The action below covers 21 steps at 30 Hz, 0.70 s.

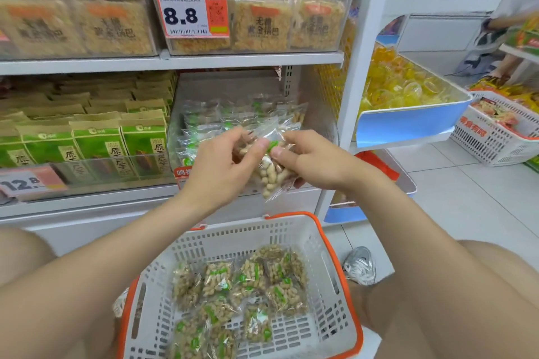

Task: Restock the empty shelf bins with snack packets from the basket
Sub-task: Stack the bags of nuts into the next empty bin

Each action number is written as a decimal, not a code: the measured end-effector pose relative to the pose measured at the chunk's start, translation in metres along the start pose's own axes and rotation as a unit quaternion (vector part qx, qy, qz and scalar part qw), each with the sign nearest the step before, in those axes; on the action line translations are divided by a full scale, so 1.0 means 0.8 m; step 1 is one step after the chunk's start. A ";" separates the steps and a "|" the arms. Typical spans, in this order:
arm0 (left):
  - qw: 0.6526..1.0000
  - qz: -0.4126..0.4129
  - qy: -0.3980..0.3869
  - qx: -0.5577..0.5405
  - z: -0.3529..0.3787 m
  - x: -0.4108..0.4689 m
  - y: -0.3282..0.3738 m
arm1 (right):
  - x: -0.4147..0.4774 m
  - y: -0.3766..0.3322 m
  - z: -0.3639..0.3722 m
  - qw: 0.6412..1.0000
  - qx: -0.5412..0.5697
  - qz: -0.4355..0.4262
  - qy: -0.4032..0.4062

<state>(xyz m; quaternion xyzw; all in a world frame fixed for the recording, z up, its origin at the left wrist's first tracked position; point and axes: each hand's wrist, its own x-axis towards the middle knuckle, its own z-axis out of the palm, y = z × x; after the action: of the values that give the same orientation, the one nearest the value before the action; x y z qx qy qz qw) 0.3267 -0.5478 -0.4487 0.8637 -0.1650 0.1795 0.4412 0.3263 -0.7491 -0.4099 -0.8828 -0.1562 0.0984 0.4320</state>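
Observation:
A clear peanut packet (272, 173) with a green label hangs in front of the middle shelf. My left hand (221, 162) and my right hand (313, 159) both pinch its top edge. Behind them a clear shelf bin (319, 125) holds several of the same peanut packets (221, 119). Below, between my knees, a white basket with an orange rim (326, 251) sits on the floor. Several more peanut packets (233, 294) lie on its bottom.
Green sunflower-seed bags (96, 146) fill the bin to the left. Rice-crust packs (262, 23) line the shelf above, with an 8.8 price tag (191, 13). At right stand a blue tray of yellow jellies (408, 90), another white basket (501, 137) and a person (513, 9).

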 end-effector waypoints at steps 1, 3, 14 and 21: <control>1.000 -0.011 -0.018 -0.020 -0.005 0.008 0.004 | 0.000 -0.002 -0.003 1.000 0.007 -0.004 0.008; 0.997 -0.037 -0.048 -0.057 -0.011 0.022 0.009 | 0.006 0.000 -0.009 0.999 0.000 -0.008 0.033; 0.999 0.021 -0.049 -0.008 -0.003 0.101 0.016 | 0.049 -0.007 -0.054 0.947 -0.218 -0.106 0.210; 0.984 0.046 -0.089 0.147 0.028 0.140 -0.029 | 0.097 0.024 -0.095 0.901 -0.295 -0.032 0.316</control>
<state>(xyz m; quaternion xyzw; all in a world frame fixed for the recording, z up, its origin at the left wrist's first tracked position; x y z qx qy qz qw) 0.4393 -0.5674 -0.4260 0.9232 -0.2149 0.1439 0.2843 0.4260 -0.7875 -0.3818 -0.9490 -0.0610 -0.2504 0.1818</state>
